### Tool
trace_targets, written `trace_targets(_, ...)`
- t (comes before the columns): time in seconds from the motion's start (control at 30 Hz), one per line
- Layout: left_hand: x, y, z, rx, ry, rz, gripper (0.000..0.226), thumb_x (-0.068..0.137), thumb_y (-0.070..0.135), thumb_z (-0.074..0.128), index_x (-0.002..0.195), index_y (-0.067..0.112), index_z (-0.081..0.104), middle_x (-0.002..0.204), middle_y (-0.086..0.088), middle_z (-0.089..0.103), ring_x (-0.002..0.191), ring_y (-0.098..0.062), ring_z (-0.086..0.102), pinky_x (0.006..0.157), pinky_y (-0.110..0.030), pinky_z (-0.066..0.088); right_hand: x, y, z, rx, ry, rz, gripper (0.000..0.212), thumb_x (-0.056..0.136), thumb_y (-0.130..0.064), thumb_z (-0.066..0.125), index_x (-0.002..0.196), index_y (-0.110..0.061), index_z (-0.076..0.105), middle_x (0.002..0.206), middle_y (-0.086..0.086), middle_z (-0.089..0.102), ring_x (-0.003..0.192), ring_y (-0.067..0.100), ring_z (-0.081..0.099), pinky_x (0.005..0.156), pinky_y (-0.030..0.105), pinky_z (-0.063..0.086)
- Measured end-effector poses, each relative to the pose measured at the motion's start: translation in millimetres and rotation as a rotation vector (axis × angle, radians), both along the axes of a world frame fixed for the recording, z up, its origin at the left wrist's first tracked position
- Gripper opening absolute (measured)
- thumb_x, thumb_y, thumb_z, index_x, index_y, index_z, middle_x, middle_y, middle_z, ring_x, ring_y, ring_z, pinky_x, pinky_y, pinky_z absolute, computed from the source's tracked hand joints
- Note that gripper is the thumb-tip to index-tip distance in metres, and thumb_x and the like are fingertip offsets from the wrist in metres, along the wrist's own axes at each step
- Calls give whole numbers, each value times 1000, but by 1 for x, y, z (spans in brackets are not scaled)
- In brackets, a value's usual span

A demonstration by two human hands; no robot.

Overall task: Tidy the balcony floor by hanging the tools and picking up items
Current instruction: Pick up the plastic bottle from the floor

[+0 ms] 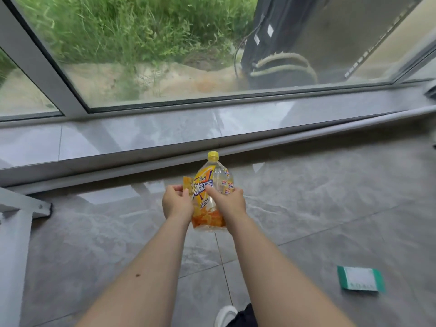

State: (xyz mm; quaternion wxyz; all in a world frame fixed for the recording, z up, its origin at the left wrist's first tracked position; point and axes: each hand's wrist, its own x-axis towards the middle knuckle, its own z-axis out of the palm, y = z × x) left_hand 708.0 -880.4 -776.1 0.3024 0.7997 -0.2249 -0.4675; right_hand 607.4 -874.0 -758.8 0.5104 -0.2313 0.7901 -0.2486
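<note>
Gripping the bottle (213, 185), left hand (177, 204) and right hand (232, 202); green packet (360, 278) well apart on floor (318, 197).

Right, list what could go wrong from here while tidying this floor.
1. The clear plastic bottle with the yellow cap is held by both hands, and the left hand pinches the loose yellow label; the label might tear off and become more litter.
2. The green-and-white packet lies on the grey tiled floor off to the right, near the white shoe; it could be stepped on or missed.
</note>
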Motion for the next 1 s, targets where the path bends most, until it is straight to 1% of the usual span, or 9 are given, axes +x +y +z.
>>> trace_targets(0.1, -21, 12, 40, -3, 16, -32, 6, 96, 12, 48, 100, 13, 52, 109, -12, 62, 94, -30, 66, 83, -48, 57, -20, 13, 42, -10, 16, -24, 78, 69, -44, 79, 127, -9, 41, 127, 11, 56, 116, 29, 58, 97, 46, 52)
trace_targets(0.2, -39, 24, 80, -6, 27, -45, 9, 95, 9, 48, 103, 12, 52, 110, -13, 63, 90, -27, 64, 84, -48, 57, -38, 24, 81, -17, 22, -22, 76, 69, -43, 79, 125, -9, 41, 125, 10, 57, 113, 28, 59, 96, 46, 52)
trace_targets(0.33, -54, 32, 121, -21, 41, -13, 16, 94, 7, 50, 109, 9, 54, 113, -13, 63, 99, -29, 65, 87, -43, 56, -53, 26, 124, -42, 14, 13, 74, 69, -42, 79, 125, -9, 42, 123, 9, 58, 111, 27, 60, 95, 46, 53)
trace_targets(0.43, -58, 38, 141, -42, 37, 48, 19, 92, 3, 51, 111, 7, 55, 113, -15, 65, 99, -29, 65, 87, -39, 55, -56, 24, 146, -81, 31, 76, 75, 68, -41, 80, 124, -8, 43, 122, 9, 59, 111, 27, 60, 97, 46, 51)
trace_targets(0.57, -53, 48, 161, -38, 36, 151, 20, 93, 6, 53, 113, 9, 54, 116, -12, 64, 101, -28, 64, 80, -36, 53, -51, 25, 162, -99, -13, 185, 77, 68, -41, 81, 126, -8, 41, 122, 10, 59, 111, 26, 61, 95, 45, 53)
trace_targets(0.7, -36, 66, 173, -48, 21, 221, 21, 93, 7, 53, 114, 9, 53, 118, -13, 63, 105, -29, 64, 86, -40, 55, -36, 33, 169, -106, -62, 296, 76, 68, -41, 81, 125, -8, 44, 119, 10, 61, 108, 25, 62, 94, 45, 54)
trace_targets(0.9, -3, 122, 183, -51, 2, 376, 22, 94, 7, 52, 115, 8, 53, 117, -13, 63, 103, -29, 65, 88, -42, 56, 1, 71, 179, -76, -131, 456, 71, 70, -40, 80, 124, -14, 42, 118, 8, 59, 107, 24, 62, 94, 44, 54)
trace_targets(1.0, 11, 161, 184, -62, -19, 458, 21, 93, 7, 53, 114, 8, 53, 116, -13, 64, 101, -29, 65, 87, -40, 56, 18, 104, 181, -84, -160, 535, 73, 70, -39, 81, 126, -14, 42, 117, 7, 60, 105, 24, 63, 93, 44, 55)
